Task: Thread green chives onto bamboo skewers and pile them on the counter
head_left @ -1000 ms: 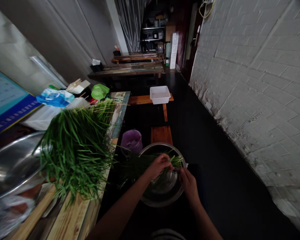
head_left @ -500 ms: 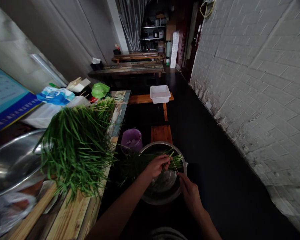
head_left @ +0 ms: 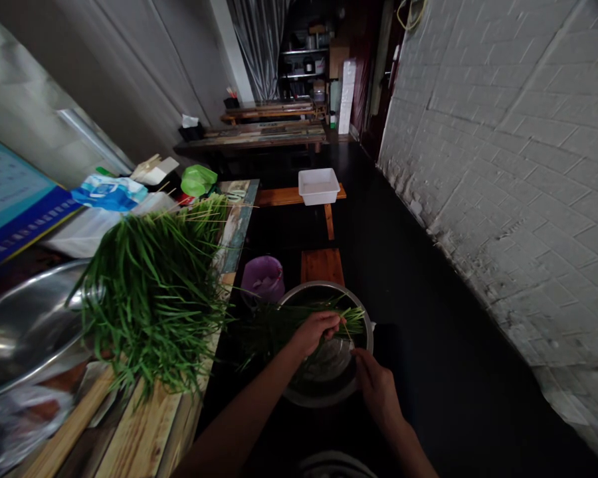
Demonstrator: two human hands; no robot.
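Observation:
Over a round metal basin (head_left: 323, 403), my left hand (head_left: 319, 330) is closed in a pinch on garlic chives, mostly hidden by its fingers. My right hand (head_left: 379, 384), at the basin's right rim, grips a thin bamboo skewer (head_left: 347, 330) that slants up to the left fingertips. Loose garlic chives (head_left: 353, 320) lie across the far side of the basin, cut ends to the right and leaves trailing left over the rim. A big heap of garlic chives (head_left: 154, 292) on skewers rests on the wooden table to the left.
Behind the basin are a purple bin (head_left: 262, 279) and a wooden stool (head_left: 322, 265). A white tub (head_left: 319, 186) sits on a bench farther off. A large steel bowl (head_left: 24, 318) stands at the table's left, scissors (head_left: 236, 195) at its far end. A brick wall (head_left: 518, 166) runs along the right.
The stalk that stuck up from my left fingers no longer shows there. My right hand has shifted slightly down and left, still holding the skewer.

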